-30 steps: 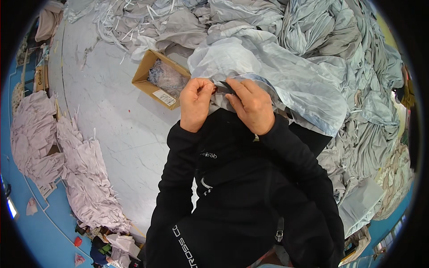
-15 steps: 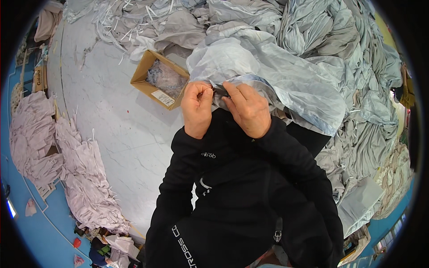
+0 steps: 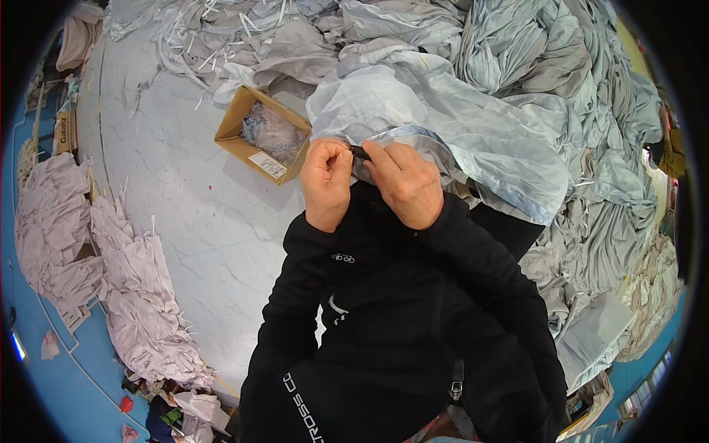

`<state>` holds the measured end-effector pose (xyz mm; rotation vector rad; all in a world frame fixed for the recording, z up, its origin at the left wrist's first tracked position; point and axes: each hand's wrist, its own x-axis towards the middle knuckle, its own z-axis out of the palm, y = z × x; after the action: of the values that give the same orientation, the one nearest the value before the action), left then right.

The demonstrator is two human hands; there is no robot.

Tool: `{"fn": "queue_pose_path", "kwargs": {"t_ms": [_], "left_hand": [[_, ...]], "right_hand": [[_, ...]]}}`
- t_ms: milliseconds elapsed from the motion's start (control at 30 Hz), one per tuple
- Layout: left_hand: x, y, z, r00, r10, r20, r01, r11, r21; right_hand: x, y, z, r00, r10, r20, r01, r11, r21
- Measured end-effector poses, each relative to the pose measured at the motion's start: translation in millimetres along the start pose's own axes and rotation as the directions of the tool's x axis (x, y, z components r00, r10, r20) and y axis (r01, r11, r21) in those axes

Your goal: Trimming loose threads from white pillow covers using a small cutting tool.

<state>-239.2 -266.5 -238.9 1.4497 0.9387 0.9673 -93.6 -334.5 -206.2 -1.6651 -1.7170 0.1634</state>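
Observation:
My left hand (image 3: 327,184) is closed in a pinch at the near edge of a pale blue-grey cloth (image 3: 436,111). Close beside it, my right hand (image 3: 405,184) has its thumb and forefinger on a small dark piece (image 3: 360,153), whose exact kind is too small to tell. That piece bridges the gap between the two sets of fingertips, against the cloth's edge. Fingers hide what the left pinch holds. The cloth spreads away from my hands to the right and drapes toward my lap. Just left of my left hand stands an open cardboard box (image 3: 242,153) holding clear plastic bags (image 3: 273,133).
A large heap of grey and bluish cloth (image 3: 509,44) runs along the far side and down the right. The pale marbled table top (image 3: 192,199) shows at left. Bundles of pinkish-grey cloth (image 3: 144,295) lie beyond its left edge, above a blue floor (image 3: 55,376).
My right hand has shifted slightly left, closer to my left hand. The dark piece shows more plainly between the fingertips. My left hand has hardly moved.

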Motion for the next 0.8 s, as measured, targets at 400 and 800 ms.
{"fn": "queue_pose_path", "kwargs": {"t_ms": [400, 800], "left_hand": [[31, -5, -58, 0.939, -0.017, -0.344, 0.038, 0.998, 0.055], [32, -15, -56, 0.991, 0.041, -0.129, 0.030, 0.862, 0.506]], "right_hand": [[5, 20, -26, 0.965, 0.224, -0.137, -0.194, 0.960, 0.201], [-40, 49, -29, 0.813, 0.582, -0.006, -0.443, 0.626, 0.641]]}}
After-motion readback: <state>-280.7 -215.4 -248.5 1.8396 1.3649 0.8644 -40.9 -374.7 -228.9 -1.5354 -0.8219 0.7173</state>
